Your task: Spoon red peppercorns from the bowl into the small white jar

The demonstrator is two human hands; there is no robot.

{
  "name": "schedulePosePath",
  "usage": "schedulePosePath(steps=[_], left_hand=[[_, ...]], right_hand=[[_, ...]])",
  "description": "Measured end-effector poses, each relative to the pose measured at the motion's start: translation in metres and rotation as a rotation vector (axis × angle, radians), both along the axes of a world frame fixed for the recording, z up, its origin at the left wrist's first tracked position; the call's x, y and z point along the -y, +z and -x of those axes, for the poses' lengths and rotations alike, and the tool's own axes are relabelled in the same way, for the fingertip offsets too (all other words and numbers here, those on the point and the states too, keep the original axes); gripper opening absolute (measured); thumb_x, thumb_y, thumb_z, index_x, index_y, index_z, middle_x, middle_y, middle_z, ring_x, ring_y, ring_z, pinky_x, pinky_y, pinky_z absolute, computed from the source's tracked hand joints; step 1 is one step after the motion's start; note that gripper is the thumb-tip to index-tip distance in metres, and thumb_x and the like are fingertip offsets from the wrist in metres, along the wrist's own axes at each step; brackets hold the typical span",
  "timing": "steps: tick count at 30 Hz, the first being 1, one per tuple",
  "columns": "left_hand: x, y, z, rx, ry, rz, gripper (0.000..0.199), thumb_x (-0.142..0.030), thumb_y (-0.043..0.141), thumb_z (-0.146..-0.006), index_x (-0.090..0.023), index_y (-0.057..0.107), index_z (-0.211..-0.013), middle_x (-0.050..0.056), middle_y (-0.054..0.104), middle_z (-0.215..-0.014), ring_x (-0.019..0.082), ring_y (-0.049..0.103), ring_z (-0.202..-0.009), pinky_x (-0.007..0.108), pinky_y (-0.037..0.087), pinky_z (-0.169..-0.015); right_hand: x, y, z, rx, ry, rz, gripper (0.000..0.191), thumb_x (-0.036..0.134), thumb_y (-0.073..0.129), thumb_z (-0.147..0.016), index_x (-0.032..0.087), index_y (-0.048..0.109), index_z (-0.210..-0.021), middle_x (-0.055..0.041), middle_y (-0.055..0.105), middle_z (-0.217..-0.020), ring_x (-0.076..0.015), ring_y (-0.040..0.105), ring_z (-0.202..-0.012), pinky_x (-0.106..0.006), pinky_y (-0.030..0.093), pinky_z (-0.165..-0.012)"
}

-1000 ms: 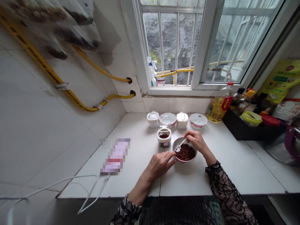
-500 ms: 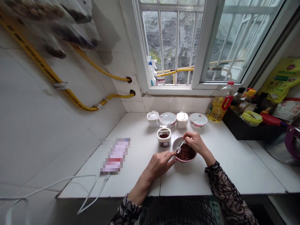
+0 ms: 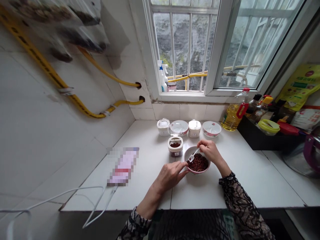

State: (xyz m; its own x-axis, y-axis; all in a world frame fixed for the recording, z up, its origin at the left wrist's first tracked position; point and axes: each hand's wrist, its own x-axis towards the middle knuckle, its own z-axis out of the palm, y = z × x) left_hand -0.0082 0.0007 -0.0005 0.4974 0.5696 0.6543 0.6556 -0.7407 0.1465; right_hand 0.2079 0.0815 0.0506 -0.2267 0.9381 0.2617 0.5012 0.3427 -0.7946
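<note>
A bowl (image 3: pixel 197 172) with dark red dried bits (image 3: pixel 199 162) in it stands on the white counter. My left hand (image 3: pixel 170 174) grips its left rim, thumb low on the outside and fingers at the edge. In my right hand (image 3: pixel 208 150), above the right back rim, is a small white spoon (image 3: pixel 191 158), its scoop over the left part of the bits. Just behind and left of the bowl, an open jar (image 3: pixel 175 151) holds similar red bits, its clear lid raised.
Two white-lidded jars (image 3: pixel 163 128) (image 3: pixel 194 130) and two patterned bowls (image 3: pixel 179 128) (image 3: pixel 211 129) line the back. An oil bottle (image 3: pixel 232 115) and a black box (image 3: pixel 252 136) of condiments stand right. A blurred pink object (image 3: pixel 123 166) with a white cable (image 3: pixel 98 206) lies left.
My right hand has shifted slightly right, and the spoon's scoop sits a little higher over the bits. My left hand stays at the bowl's rim.
</note>
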Motion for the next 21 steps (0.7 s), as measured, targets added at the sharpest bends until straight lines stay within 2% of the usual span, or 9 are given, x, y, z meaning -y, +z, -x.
schedulePosePath(steps=[3, 5, 8, 11, 16, 21], left_hand=[[0.0, 0.0, 0.0, -0.007, 0.002, 0.004, 0.021, -0.034, 0.049, -0.103, -0.017, 0.061, -0.105, 0.002, 0.069, -0.076, 0.014, 0.067, -0.062, 0.022, 0.049, -0.053], [0.001, 0.0, 0.0, -0.014, 0.007, 0.007, 0.021, -0.034, 0.048, -0.103, -0.017, 0.061, -0.104, 0.002, 0.068, -0.075, 0.014, 0.066, -0.061, 0.022, 0.048, -0.052], [0.001, 0.001, 0.0, -0.009, 0.004, 0.007, 0.02, -0.033, 0.049, -0.102, -0.017, 0.061, -0.104, 0.001, 0.068, -0.074, 0.013, 0.065, -0.06, 0.021, 0.048, -0.052], [0.0, 0.001, 0.0, -0.004, 0.001, 0.003, 0.022, -0.033, 0.047, -0.103, -0.017, 0.061, -0.106, 0.001, 0.068, -0.074, 0.013, 0.064, -0.059, 0.021, 0.048, -0.052], [0.0, 0.001, -0.001, 0.0, 0.001, -0.013, 0.027, -0.037, 0.041, -0.105, -0.017, 0.059, -0.103, 0.001, 0.068, -0.073, 0.012, 0.064, -0.058, 0.021, 0.046, -0.051], [0.0, 0.001, 0.0, -0.006, -0.002, -0.003, 0.018, -0.032, 0.051, -0.102, -0.017, 0.06, -0.105, 0.001, 0.068, -0.075, 0.013, 0.066, -0.061, 0.022, 0.048, -0.052]], right_hand=[[0.005, -0.001, 0.006, 0.165, 0.081, -0.137, 0.022, 0.013, 0.048, -0.072, 0.02, 0.066, -0.062, -0.0009, 0.07, -0.063, -0.0159, 0.059, -0.065, -0.034, 0.044, -0.086], [0.007, -0.001, 0.009, 0.195, 0.139, -0.144, 0.023, 0.011, 0.047, -0.073, 0.02, 0.066, -0.063, -0.0011, 0.072, -0.067, -0.0157, 0.06, -0.068, -0.034, 0.042, -0.09], [0.007, -0.001, 0.01, 0.112, 0.155, -0.058, 0.022, 0.012, 0.047, -0.071, 0.02, 0.066, -0.064, -0.0004, 0.069, -0.062, -0.0149, 0.058, -0.062, -0.028, 0.045, -0.074], [0.004, -0.001, 0.005, -0.032, 0.1, 0.079, 0.02, 0.015, 0.046, -0.068, 0.019, 0.065, -0.065, 0.0023, 0.06, -0.052, -0.0138, 0.053, -0.053, -0.024, 0.042, -0.058], [0.0, 0.003, 0.001, -0.193, 0.026, 0.207, 0.017, 0.021, 0.047, -0.064, 0.019, 0.064, -0.062, 0.0037, 0.053, -0.046, -0.0131, 0.05, -0.048, -0.024, 0.04, -0.053], [-0.003, 0.001, -0.002, -0.271, -0.003, 0.227, 0.016, 0.022, 0.049, -0.062, 0.018, 0.065, -0.062, 0.0035, 0.054, -0.045, -0.013, 0.051, -0.047, -0.024, 0.041, -0.052]])
